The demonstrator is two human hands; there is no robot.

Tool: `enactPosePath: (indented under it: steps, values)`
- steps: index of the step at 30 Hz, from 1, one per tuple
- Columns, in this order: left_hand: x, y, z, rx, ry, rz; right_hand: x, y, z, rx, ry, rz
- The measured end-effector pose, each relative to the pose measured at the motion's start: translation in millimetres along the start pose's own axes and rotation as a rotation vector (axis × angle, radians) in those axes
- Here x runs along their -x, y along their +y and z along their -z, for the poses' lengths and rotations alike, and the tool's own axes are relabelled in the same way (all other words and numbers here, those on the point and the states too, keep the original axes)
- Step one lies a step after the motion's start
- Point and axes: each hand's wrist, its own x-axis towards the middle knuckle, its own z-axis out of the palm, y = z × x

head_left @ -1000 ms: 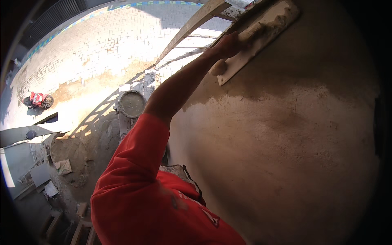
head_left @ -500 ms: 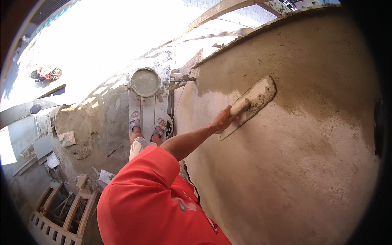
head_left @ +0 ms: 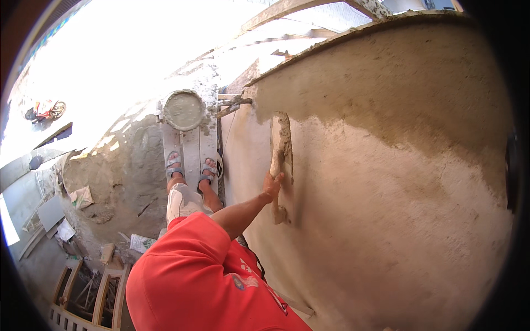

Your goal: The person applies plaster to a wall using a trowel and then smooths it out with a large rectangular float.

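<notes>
My left hand (head_left: 271, 186) is closed around the handle of a long plastering float (head_left: 284, 135). The float is turned nearly edge-on beside the wall (head_left: 375, 220), with grey mortar smeared along its upper part. I cannot tell whether it touches the wall. Wet, darker plaster (head_left: 386, 83) covers the wall's upper band; below it the surface is paler. My right hand does not show. A round bucket of grey mortar (head_left: 184, 110) stands on the planks ahead of my feet.
I stand in sandals on narrow wooden planks (head_left: 191, 146), raised above the ground. Wooden poles (head_left: 234, 102) jut out by the wall's near corner. Below left lie a sack (head_left: 142, 243), boards and a wooden frame (head_left: 102, 298). A red motorcycle (head_left: 44, 110) stands farther off.
My left hand has drawn the float left and down, turning it from slanted and broad to upright and nearly edge-on. The whole view has shifted slightly.
</notes>
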Motion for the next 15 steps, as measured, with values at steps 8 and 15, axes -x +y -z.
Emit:
enactPosePath:
  steps: [8, 15]
  values:
    - [-6.4, 48.2, 67.8, 0.381, 0.204, 0.126, 97.3, -0.3, -243.7, -0.140, -0.332, -0.761]
    - [-57.9, 36.9, 194.8, 0.766, 0.506, -0.080, 206.7, 48.9, -441.9, -0.148, -1.125, -0.890]
